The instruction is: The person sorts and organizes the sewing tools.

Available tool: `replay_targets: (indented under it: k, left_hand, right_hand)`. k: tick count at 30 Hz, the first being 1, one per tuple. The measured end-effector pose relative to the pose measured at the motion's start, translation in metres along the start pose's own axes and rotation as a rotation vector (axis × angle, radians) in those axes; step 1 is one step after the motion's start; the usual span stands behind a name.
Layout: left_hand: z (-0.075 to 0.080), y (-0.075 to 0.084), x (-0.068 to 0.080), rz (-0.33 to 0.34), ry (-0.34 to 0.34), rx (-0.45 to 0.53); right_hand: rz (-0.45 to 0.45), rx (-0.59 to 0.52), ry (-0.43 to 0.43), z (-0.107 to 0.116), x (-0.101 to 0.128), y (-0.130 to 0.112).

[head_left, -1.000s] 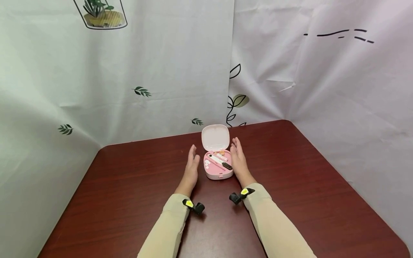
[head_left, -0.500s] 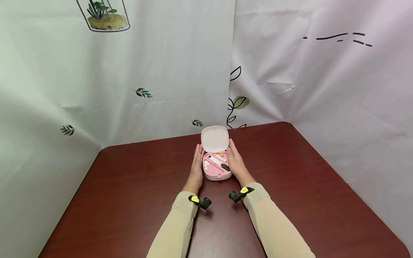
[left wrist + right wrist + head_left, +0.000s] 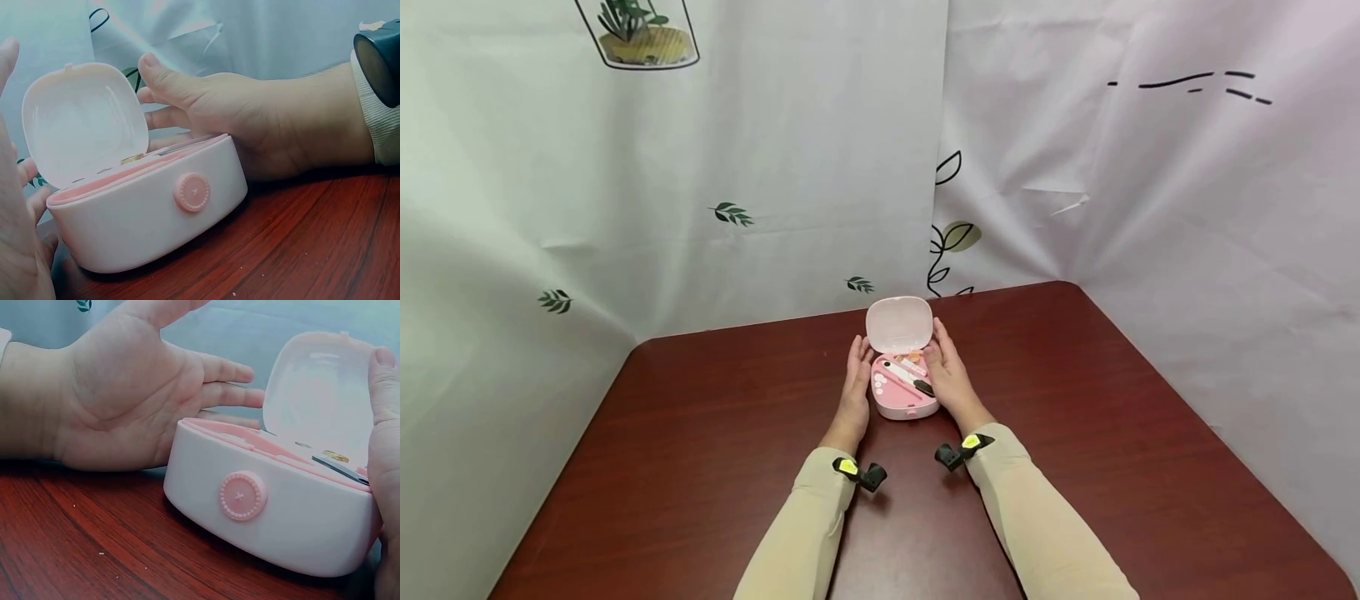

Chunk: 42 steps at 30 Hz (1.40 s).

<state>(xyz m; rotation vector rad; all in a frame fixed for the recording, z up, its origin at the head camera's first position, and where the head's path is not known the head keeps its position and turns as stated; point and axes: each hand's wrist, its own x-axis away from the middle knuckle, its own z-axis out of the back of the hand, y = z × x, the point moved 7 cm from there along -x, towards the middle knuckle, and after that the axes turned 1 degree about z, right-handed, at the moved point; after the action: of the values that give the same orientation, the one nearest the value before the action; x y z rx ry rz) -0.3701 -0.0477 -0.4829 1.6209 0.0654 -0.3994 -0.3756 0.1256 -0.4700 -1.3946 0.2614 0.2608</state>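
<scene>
Both hands (image 3: 856, 382) closer against case (image 3: 905, 406)

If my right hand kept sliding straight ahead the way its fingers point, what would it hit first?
Probably the raised white lid of the pink case: the right hand's fingertips already sit beside its edge. Past that hangs the white curtain, though depth is unclear.

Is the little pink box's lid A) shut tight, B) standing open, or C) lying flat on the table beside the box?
B: the lid of the pink box stands up at the back, showing the small tools inside, with the left hand and right hand on either side.
</scene>
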Motion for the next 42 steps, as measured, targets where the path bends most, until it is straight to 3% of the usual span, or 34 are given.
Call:
replay_targets:
  k: [4,7,9,11,13,18,20,22,27,38,42]
  left_hand:
    - [0.001,0.002,0.002,-0.02,-0.022,-0.031]
    - [0.001,0.001,0.003,-0.039,-0.047,-0.053]
    - [0.0,0.001,0.003,-0.043,-0.054,-0.068]
    - [0.002,0.001,0.001,-0.005,-0.036,-0.082]
    - [0.004,0.002,-0.004,0.08,-0.011,-0.071]
    - [0.013,0.016,-0.031,0.459,0.028,-0.001]
    - [0.017,0.026,-0.043,0.575,0.007,-0.036]
    - [0.019,0.034,-0.053,0.64,-0.043,-0.106]
    - [0.014,0.045,-0.063,0.709,-0.131,-0.221]
    - [0.009,0.049,-0.046,0.748,-0.134,-0.418]
    - [0.007,0.045,-0.04,0.724,-0.15,-0.427]
  right_hand:
    - [0.016,0.006,0.0,-0.001,0.002,-0.011]
    - [0.009,0.043,0.043,0.002,-0.002,-0.003]
    - [-0.029,0.09,0.082,0.005,-0.008,0.002]
    - [-0.096,0.122,0.1,0.01,-0.015,-0.002]
    - [-0.22,0.078,0.08,0.015,-0.026,-0.009]
    - [-0.552,0.02,-0.128,0.028,-0.049,-0.029]
    - [-0.611,0.089,-0.227,0.032,-0.055,-0.036]
    - [-0.641,0.156,-0.294,0.034,-0.059,-0.041]
    - [-0.676,0.256,-0.334,0.035,-0.063,-0.041]
    - [-0.589,0.231,-0.316,0.03,-0.057,-0.035]
    - [-0.56,0.208,-0.32,0.03,-0.051,-0.033]
